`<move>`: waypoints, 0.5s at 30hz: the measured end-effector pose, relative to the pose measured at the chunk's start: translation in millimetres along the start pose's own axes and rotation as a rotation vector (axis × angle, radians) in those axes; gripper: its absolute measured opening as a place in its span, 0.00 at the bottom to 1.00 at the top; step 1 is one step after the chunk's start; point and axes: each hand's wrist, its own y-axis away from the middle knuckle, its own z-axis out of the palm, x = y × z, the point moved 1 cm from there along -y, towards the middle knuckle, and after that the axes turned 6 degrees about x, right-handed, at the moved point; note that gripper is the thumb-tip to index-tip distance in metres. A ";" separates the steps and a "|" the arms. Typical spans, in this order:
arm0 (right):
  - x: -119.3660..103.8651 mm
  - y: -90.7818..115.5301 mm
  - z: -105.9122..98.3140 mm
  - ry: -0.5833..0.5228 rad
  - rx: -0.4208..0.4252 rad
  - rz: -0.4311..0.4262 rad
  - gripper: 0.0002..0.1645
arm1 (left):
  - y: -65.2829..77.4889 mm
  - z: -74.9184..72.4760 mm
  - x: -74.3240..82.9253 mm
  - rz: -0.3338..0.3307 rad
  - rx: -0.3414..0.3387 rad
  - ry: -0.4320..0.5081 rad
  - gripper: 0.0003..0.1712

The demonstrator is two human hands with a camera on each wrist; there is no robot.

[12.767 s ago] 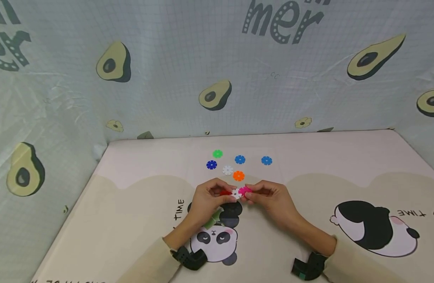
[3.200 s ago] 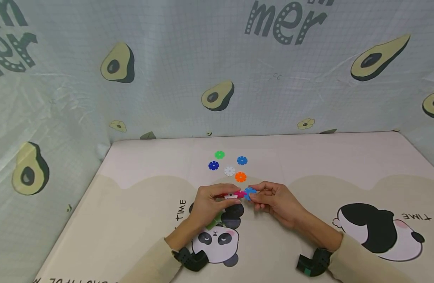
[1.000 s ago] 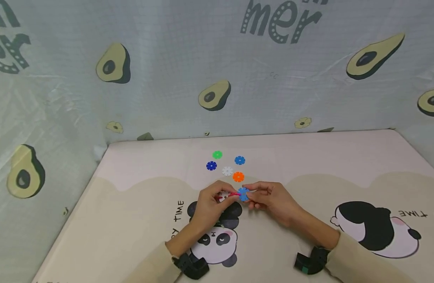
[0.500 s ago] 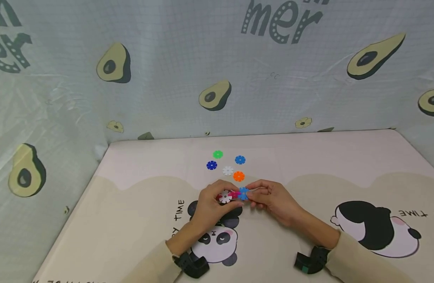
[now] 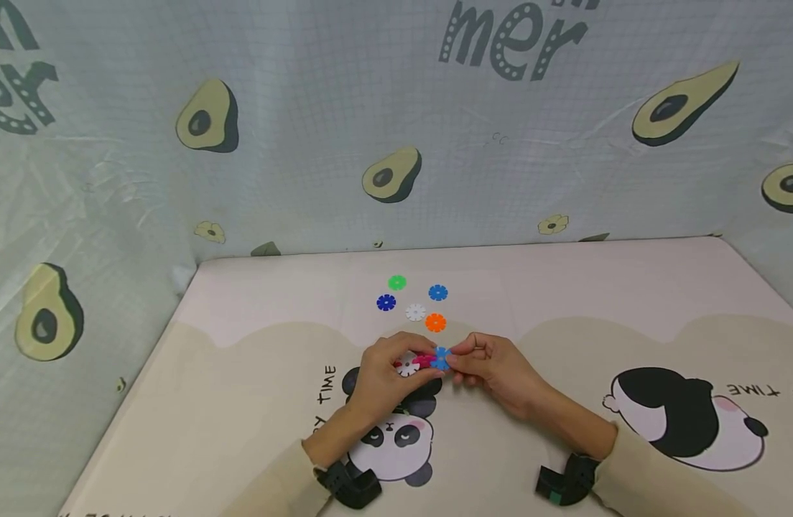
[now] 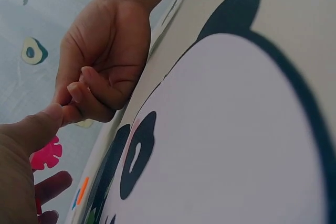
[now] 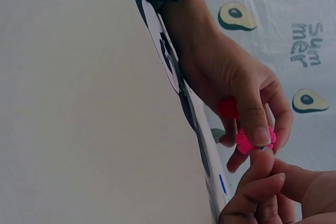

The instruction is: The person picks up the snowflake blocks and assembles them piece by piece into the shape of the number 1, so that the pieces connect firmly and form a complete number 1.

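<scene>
Just above the table, a short chain of notched plastic discs is held between both hands. My left hand (image 5: 380,370) curls round it, thumb and fingers on the pink disc (image 5: 424,360) and near the white disc (image 5: 407,365). A red disc (image 7: 229,107) shows at its other end in the right wrist view, partly hidden by the left hand. My right hand (image 5: 500,373) pinches a light blue disc (image 5: 441,357) against the pink one; whether their notches are fully interlocked I cannot tell. In the left wrist view the fingertips hide the blue disc.
Beyond the hands lie loose discs: green (image 5: 397,282), dark blue (image 5: 386,302), light blue (image 5: 438,292), white (image 5: 416,312) and orange (image 5: 436,322). The tablecloth (image 5: 241,402) bears printed pandas. A patterned curtain (image 5: 306,108) rises behind the table.
Since the oldest frame, the right-hand light blue disc has left the table and come into my right hand, at the pink disc. Over the last second the chain has turned slightly and shifted little.
</scene>
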 end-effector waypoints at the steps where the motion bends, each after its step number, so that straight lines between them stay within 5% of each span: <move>1: 0.0 0.0 0.0 0.004 -0.002 -0.003 0.13 | -1.3 -1.1 4.8 0.001 0.001 0.000 0.16; 3: -0.6 0.3 -0.1 0.019 -0.002 -0.009 0.14 | -4.3 -3.3 14.7 0.009 0.003 -0.002 0.17; 15: -2.9 -3.7 -4.0 0.123 0.062 -0.062 0.17 | -4.5 -2.6 14.6 0.010 0.017 0.008 0.17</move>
